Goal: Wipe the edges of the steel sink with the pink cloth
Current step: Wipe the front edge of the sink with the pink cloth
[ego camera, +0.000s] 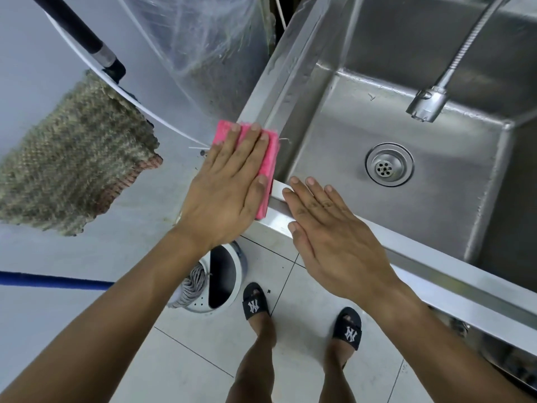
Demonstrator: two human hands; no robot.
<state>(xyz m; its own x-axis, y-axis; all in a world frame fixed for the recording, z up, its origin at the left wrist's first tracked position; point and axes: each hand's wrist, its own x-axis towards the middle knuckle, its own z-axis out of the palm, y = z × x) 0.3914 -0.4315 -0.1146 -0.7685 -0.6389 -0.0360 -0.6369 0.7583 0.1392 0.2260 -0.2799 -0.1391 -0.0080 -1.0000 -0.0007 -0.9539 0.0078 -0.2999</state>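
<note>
Both my hands lie flat: left hand (225,184) presses the folded pink cloth (268,158) onto the steel sink's (290,82) corner rim, right hand (334,237) rests on the front edge, above pale floor tiles (203,338).

1. Single view: a wide-angle camera worn on the person's head, looking steeply down and slightly forward.
2. Framing: both forearms enter from the bottom edge; the left hand (229,181) and right hand (334,234) lie near the centre, close to the lens.
3. Below: the tiled floor (203,359) and the person's feet appear far beneath, at lower centre.
4. Right half: the steel sink (290,53) runs diagonally, its corner near mid-frame, its basin seen from above.
5. Distortion: straight edges bow toward the frame borders.
6. No second view; nothing is shared.
</note>
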